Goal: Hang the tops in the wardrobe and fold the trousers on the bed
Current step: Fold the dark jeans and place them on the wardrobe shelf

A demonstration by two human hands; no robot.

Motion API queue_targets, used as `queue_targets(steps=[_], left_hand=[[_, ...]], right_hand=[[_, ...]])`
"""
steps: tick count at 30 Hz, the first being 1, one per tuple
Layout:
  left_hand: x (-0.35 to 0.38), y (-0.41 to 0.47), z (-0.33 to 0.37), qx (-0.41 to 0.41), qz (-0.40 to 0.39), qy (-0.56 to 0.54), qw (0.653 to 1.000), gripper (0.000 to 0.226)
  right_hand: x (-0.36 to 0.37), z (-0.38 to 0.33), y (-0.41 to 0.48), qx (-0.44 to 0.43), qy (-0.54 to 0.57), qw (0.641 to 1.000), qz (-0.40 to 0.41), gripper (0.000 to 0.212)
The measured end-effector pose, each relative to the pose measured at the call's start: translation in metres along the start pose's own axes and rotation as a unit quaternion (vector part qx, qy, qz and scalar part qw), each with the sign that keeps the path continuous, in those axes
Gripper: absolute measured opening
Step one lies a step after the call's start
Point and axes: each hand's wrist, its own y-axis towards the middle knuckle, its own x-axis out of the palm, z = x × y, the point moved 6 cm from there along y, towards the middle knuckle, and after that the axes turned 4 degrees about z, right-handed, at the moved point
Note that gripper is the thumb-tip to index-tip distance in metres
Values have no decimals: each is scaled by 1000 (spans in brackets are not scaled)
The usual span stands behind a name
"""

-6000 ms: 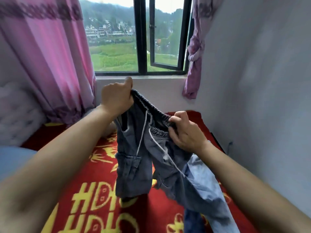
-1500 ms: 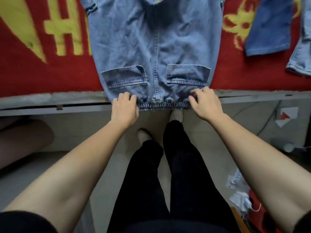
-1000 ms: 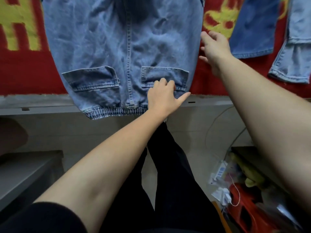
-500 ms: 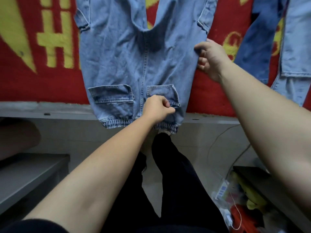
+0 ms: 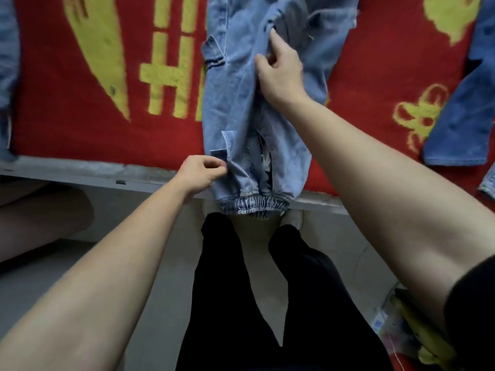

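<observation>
The left hand (image 5: 201, 174) sits at the left edge of the light blue jeans (image 5: 233, 97), fingers curled and their tips against the denim beside a pocket flap; whether they actually pinch the cloth cannot be told. The right hand (image 5: 281, 70) lies farther up on the same jeans, index finger straight and thumb spread apart, pressing on the fabric, with its other fingers hidden.

The jeans lie doubled lengthwise into a narrow strip on the red blanket (image 5: 80, 103) with yellow figures. Their elastic waistband (image 5: 254, 203) hangs just over the grey bed edge (image 5: 80, 170). Darker blue trousers (image 5: 468, 116) lie well apart on the right of the blanket. Below the bed edge stand the person's legs in black trousers (image 5: 222, 277).
</observation>
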Motion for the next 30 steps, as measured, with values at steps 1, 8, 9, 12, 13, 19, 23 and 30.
queue_targets(steps=[1,8,9,12,13,19,23,30], left_hand=[[-10,8,-12,-2,-3,3,1000,14],[-33,42,-64,-16,-53,32,998,15],[-32,44,-63,-24,-48,22,998,15],[-28,47,-52,-63,-20,-40,997,19],[-27,46,-47,-72,-4,-54,996,21],[-25,33,-19,70,88,84,990,40],[-12,33,-33,63,78,119,988,25],[-5,41,-42,-3,19,159,987,30]], right_hand=[[23,-6,1,-12,-19,1000,-11,43],[131,29,-11,48,-170,960,-219,58],[129,32,-15,56,-163,961,-216,57],[99,37,-24,67,-138,979,-137,47],[85,38,-27,58,-152,982,-94,42],[18,58,-76,0,-320,943,91,41],[25,109,-121,64,-347,935,-23,54],[26,117,-129,50,-372,920,-116,47]])
